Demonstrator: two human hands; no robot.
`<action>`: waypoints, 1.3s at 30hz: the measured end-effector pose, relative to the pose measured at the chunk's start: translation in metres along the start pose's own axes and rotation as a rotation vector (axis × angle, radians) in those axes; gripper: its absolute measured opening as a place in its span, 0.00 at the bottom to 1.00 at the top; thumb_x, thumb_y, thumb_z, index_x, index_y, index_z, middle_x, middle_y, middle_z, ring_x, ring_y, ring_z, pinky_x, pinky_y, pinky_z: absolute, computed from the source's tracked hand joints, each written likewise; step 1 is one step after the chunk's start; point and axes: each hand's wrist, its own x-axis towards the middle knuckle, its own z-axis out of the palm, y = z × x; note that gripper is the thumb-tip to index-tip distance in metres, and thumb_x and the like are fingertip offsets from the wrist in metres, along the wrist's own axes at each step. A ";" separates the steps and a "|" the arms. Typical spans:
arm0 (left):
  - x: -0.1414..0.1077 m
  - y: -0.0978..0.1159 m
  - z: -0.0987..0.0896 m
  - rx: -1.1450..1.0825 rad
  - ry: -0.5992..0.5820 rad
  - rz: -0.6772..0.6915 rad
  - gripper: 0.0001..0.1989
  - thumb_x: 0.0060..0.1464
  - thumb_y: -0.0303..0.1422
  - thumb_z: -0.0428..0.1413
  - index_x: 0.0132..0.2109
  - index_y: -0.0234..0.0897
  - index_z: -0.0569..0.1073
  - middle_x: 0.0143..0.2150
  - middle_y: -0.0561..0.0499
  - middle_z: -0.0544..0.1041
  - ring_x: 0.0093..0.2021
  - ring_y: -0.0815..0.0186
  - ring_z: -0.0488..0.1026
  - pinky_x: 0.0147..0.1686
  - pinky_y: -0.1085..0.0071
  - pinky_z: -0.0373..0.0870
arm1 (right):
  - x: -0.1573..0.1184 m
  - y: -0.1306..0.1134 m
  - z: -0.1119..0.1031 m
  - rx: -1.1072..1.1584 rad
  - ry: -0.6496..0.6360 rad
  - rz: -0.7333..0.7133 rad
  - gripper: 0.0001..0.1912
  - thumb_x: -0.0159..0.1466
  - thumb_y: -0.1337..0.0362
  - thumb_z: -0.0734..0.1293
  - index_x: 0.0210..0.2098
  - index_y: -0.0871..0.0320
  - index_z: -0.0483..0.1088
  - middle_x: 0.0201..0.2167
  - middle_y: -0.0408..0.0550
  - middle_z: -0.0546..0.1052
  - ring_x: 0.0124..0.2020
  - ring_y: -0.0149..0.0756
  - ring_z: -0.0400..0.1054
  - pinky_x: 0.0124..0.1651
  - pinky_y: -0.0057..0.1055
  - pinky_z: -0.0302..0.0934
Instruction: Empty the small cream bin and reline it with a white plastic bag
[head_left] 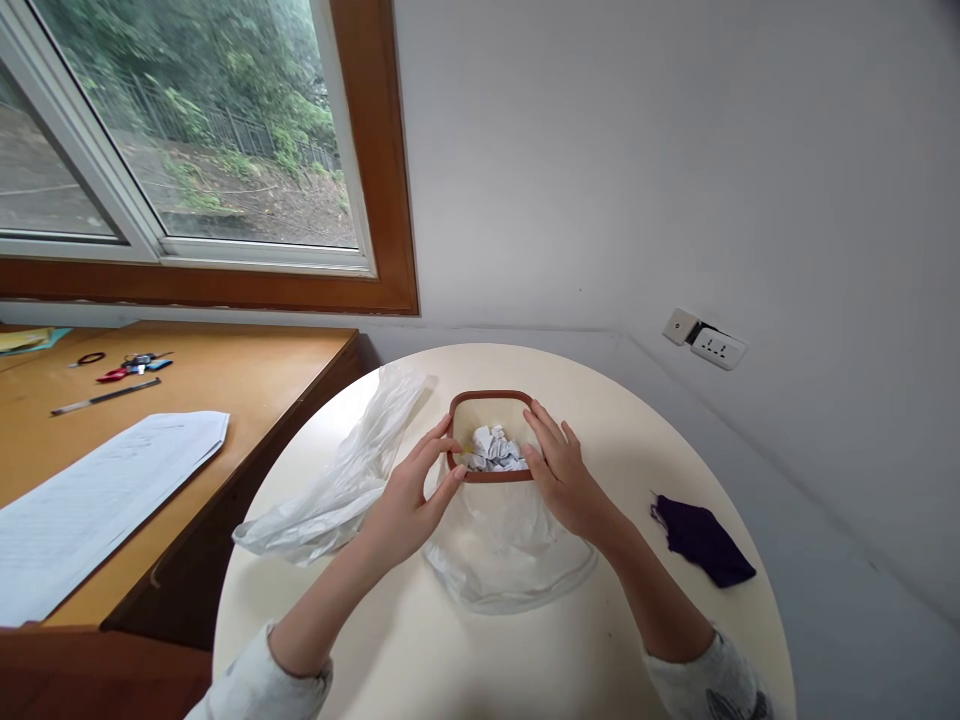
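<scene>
Far left, brown bench (262, 362): dark ring (91, 359), pen (105, 397), keys (141, 366), stack of printed sheets (105, 515). Next, round pale bench (622, 420), its left part carrying a crumpled translucent bag (330, 500) that runs right up to the left grip; contact there can't be told. Left grip (409, 500) clamped on the bin's left side, fingers along the rim, thumb on the front left corner. Bin (495, 477), cream with brown rim, sits directly between both grips, mouth up, crumpled white paper (496, 450) inside. Second clear bag (510, 580) spreads from the bin's near side; whether under or around it, can't tell. Right grip (566, 478) clamped on the bin's right side, fingers and thumb over the rim. Further right, well apart from the bin, dark purple cloth (705, 540), flat near the bench edge. Wall socket (718, 347) beyond.
</scene>
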 end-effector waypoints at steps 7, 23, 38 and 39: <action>0.000 0.001 0.003 0.020 -0.009 0.028 0.08 0.58 0.37 0.46 0.43 0.40 0.64 0.59 0.44 0.63 0.65 0.56 0.46 0.57 0.57 0.55 | 0.000 -0.002 -0.003 -0.101 0.006 -0.034 0.25 0.68 0.59 0.45 0.62 0.58 0.47 0.64 0.52 0.50 0.64 0.38 0.41 0.63 0.52 0.33; -0.025 -0.016 0.011 -0.062 -0.016 -0.128 0.31 0.56 0.40 0.49 0.63 0.45 0.46 0.65 0.47 0.52 0.64 0.58 0.48 0.59 0.56 0.52 | -0.020 -0.016 -0.005 -0.201 0.209 -0.318 0.14 0.64 0.60 0.59 0.48 0.54 0.65 0.54 0.51 0.66 0.59 0.41 0.54 0.62 0.48 0.36; -0.022 -0.072 0.053 0.197 -0.209 -0.235 0.29 0.53 0.33 0.49 0.61 0.34 0.52 0.61 0.38 0.58 0.63 0.53 0.52 0.59 0.54 0.50 | -0.003 0.025 0.015 0.073 0.336 -0.106 0.35 0.57 0.58 0.66 0.61 0.51 0.49 0.61 0.52 0.53 0.62 0.42 0.47 0.59 0.43 0.50; -0.022 -0.074 0.053 0.231 -0.218 -0.252 0.29 0.53 0.32 0.48 0.61 0.34 0.52 0.62 0.38 0.57 0.63 0.54 0.51 0.60 0.54 0.49 | -0.005 0.031 0.019 0.120 0.350 -0.033 0.42 0.55 0.57 0.68 0.63 0.51 0.43 0.62 0.51 0.50 0.63 0.42 0.43 0.60 0.43 0.49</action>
